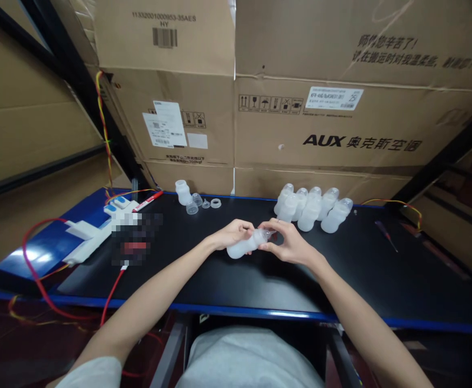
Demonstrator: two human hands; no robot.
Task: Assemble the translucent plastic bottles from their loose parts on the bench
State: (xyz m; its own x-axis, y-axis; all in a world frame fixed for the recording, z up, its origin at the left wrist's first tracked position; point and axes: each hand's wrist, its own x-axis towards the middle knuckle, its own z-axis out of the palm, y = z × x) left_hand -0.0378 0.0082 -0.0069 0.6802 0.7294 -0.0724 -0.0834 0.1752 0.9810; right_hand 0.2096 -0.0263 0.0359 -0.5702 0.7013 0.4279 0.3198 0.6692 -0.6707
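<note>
A translucent white baby bottle (239, 248) lies tilted between my two hands above the black tabletop. My left hand (236, 233) is closed around its body from behind and the left. At the neck end, the fingers of my right hand (284, 241) curl round the clear teat (268, 234) and collar. Several capped bottles (309, 215) stand in a group behind my right hand. Toward the back left are an open bottle body (183, 193), clear domed covers (192, 207), a loose teat (206, 204) and a white ring (216, 203).
A white power strip (94, 237) with a red cable (110, 296) lies on the left, near a red marker (147, 201). A screwdriver (387, 237) rests at the right. Large cardboard (268, 129) walls the table's back.
</note>
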